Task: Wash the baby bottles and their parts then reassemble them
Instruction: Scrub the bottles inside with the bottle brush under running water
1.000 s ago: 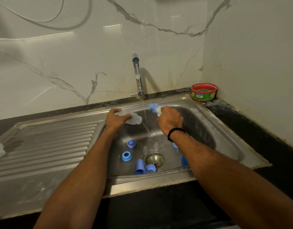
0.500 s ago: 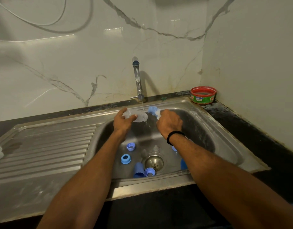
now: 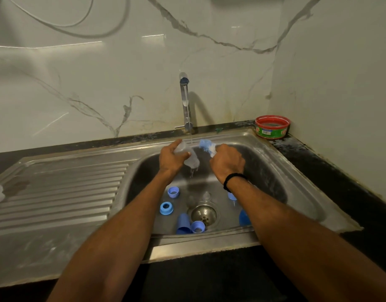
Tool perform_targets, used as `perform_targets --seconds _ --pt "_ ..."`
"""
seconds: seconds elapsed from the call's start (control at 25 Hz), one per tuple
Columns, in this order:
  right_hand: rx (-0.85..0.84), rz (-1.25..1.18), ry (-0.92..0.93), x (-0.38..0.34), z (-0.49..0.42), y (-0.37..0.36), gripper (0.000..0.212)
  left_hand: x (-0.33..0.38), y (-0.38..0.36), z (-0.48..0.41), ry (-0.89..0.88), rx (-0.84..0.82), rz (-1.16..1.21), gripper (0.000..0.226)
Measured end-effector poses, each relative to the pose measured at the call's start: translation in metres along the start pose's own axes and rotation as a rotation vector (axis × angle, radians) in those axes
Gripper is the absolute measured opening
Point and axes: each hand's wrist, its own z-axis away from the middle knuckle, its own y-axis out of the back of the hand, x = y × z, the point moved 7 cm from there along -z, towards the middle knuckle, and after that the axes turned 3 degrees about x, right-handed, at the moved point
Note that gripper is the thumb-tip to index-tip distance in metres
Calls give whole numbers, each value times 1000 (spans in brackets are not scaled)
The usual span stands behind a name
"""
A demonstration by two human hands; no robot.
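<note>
Sink (image 3: 235, 136) back edge, under tap stream (image 3: 190, 138) — left hand (image 3: 172, 159) clamps clear bottle (image 3: 191, 159) mouth-down, likely draining; right hand (image 3: 228, 163) curled tight round bottle brush (image 3: 207, 147).

A steel sink (image 3: 296, 188) sits in a black counter (image 3: 344, 184) — its ribbed drainboard (image 3: 57, 192) at nine o'clock of the basin, the tap (image 3: 185, 101) at twelve, a red-rimmed green tub (image 3: 272, 128) at two.
</note>
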Motion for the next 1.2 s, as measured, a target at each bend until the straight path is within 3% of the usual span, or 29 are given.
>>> perform_targets --seconds 0.32,0.72,0.88,1.08,1.2 --pt "-8 15 -5 -2 -1 -2 21 6 -6 -1 -31 -7 -42 73" --pt "10 33 -8 -2 0 1 21 -6 6 -3 195 142 356 60" --pt "33 9 -39 3 -1 4 23 1 20 -1 177 263 255 54" --pt "27 1 -23 3 -1 1 20 11 30 -7 140 254 -10 66" --pt "21 4 -24 2 -2 -1 21 19 32 -9 95 213 -166 61"
